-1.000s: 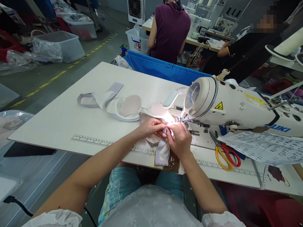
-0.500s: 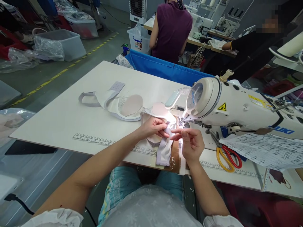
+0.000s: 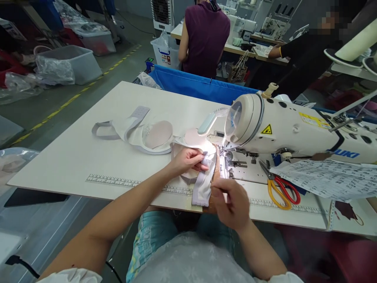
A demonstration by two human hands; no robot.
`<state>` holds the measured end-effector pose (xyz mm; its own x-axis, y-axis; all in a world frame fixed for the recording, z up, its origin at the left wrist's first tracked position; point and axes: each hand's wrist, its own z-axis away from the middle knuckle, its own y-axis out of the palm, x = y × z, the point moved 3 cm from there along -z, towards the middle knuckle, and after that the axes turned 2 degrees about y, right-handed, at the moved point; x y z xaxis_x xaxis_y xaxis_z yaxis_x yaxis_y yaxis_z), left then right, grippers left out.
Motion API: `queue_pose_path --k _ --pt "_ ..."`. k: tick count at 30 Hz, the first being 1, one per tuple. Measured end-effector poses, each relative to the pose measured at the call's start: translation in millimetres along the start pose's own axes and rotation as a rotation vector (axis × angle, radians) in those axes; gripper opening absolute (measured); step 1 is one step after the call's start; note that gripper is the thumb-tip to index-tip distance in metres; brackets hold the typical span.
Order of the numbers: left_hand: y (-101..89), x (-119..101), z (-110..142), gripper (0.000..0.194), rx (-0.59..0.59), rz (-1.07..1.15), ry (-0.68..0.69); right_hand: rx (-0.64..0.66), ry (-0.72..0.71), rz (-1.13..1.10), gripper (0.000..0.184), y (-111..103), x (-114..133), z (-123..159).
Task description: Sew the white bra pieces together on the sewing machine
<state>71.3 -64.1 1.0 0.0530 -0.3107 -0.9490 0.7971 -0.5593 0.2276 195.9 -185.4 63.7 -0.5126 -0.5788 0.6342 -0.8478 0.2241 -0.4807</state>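
My left hand (image 3: 188,160) pinches a pale lilac bra piece (image 3: 202,184) on the white table (image 3: 88,157), just left of the sewing machine's needle area (image 3: 225,151). The strap end of the piece hangs over the table's front edge. My right hand (image 3: 231,203) is pulled back toward my body at the table edge, fingers curled in a pinch; whatever they hold is too small to make out. A white bra (image 3: 141,131) with a beige pad lies farther left on the table.
A white Juki sewing machine (image 3: 294,129) fills the right side, with yellow-and-red scissors (image 3: 279,190) and printed papers (image 3: 326,181) beside it. A blue fabric bin (image 3: 200,84) sits behind the table. Two other people work at benches beyond. Plastic crates stand on the floor at left.
My right hand has left the fabric at the needle and drawn back toward me over the table edge. My left hand stays pinched on the lilac piece.
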Motion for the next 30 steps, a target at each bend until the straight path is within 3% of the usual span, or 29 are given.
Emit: queue_pose_path --k 6,9,15,21,27,30 --pt "1.6 8 -3 0.035 0.003 0.027 0.054 0.179 -0.226 -0.137 0.010 44 32 -8" --pt "3.5 8 -2 0.035 -0.003 0.023 0.082 0.223 -0.305 -0.126 0.011 53 36 -8" --pt "8.2 7 1 0.030 -0.066 -0.020 0.168 0.086 -0.130 -0.089 0.010 48 27 -15" --pt "13.7 5 4 0.029 -0.080 -0.044 0.200 0.189 -0.331 -0.129 0.016 70 48 -11" --pt "14.6 6 3 0.029 -0.094 -0.043 0.183 0.033 -0.113 -0.095 0.013 63 24 -23" --pt "15.7 8 2 0.031 -0.067 -0.069 0.185 0.036 -0.147 -0.142 0.013 61 27 -24"
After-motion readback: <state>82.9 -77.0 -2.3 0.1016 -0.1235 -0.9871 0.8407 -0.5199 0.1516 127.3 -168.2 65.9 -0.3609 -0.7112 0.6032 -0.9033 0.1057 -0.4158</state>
